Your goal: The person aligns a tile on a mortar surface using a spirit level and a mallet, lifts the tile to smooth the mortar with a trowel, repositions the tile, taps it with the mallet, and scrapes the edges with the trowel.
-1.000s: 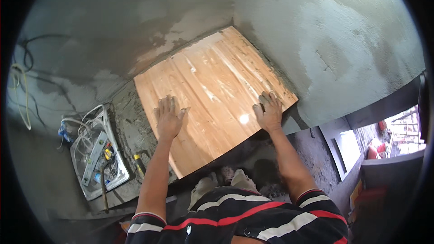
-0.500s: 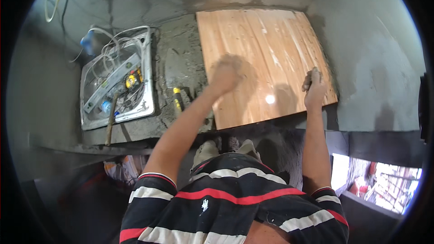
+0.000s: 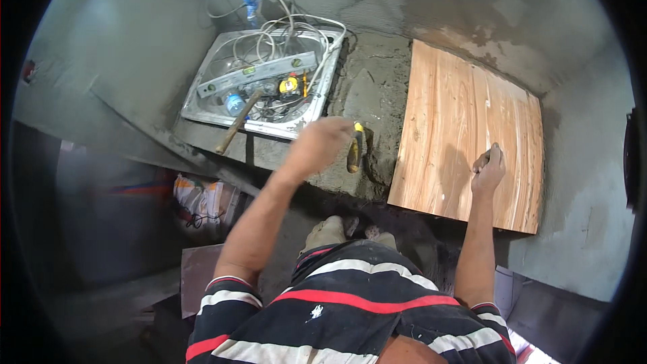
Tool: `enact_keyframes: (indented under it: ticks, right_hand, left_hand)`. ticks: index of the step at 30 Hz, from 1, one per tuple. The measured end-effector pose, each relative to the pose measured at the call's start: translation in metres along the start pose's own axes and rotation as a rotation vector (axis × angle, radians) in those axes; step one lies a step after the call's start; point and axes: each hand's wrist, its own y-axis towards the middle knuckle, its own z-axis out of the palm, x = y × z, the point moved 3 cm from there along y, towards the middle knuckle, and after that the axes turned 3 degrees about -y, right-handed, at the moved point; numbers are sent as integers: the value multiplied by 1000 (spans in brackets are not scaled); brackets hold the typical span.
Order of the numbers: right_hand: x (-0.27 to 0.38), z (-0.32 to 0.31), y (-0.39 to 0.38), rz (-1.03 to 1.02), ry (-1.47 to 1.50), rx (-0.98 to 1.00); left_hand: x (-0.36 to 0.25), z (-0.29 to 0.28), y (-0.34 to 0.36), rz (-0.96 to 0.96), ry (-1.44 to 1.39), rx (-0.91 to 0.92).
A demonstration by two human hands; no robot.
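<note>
A square wood-patterned tile [image 3: 438,128] lies on the mortar bed [image 3: 367,61] at the right of the counter, against the back wall. My right hand [image 3: 489,168] is over the tile with curled, dirty fingers; what is in them, if anything, I cannot make out. My left hand [image 3: 320,143] reaches over the mortar, fingertips at the top of a yellow-and-black tool handle [image 3: 354,152]; I cannot tell whether they grip it. To its left, a metal sink basin [image 3: 194,101] holds a spirit level [image 3: 273,69], a yellow tape measure [image 3: 288,84], a plastic bottle [image 3: 234,104] and white cables.
A wooden stick [image 3: 236,128] leans over the sink's front rim. Plastered walls [image 3: 583,162] enclose the counter. A blue fitting [image 3: 253,7] with cables stands behind the sink. Below the counter are white sacks [image 3: 199,199] and a flat board [image 3: 199,276]; my feet are beneath the front edge.
My view has swung left toward the sink. My left hand has left the tile and moved to the yellow-handled tool; my right hand's fingers, spread flat earlier, are now curled.
</note>
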Motion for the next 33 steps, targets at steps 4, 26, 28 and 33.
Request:
enact_keyframes:
  ticks: [4,26,28,33]
  right_hand:
    - [29,61,-28,-109,-247,231]
    - [48,22,-181,58,-541,-186]
    - [41,26,-180,55,-550,-190]
    - [36,25,-175,61,-609,-171]
  left_hand:
    - [85,-126,19,54,104,-341]
    - [340,-316,242,161,691,322]
    - [347,-330,225,208,749,292]
    - [305,-320,198,205,859,106]
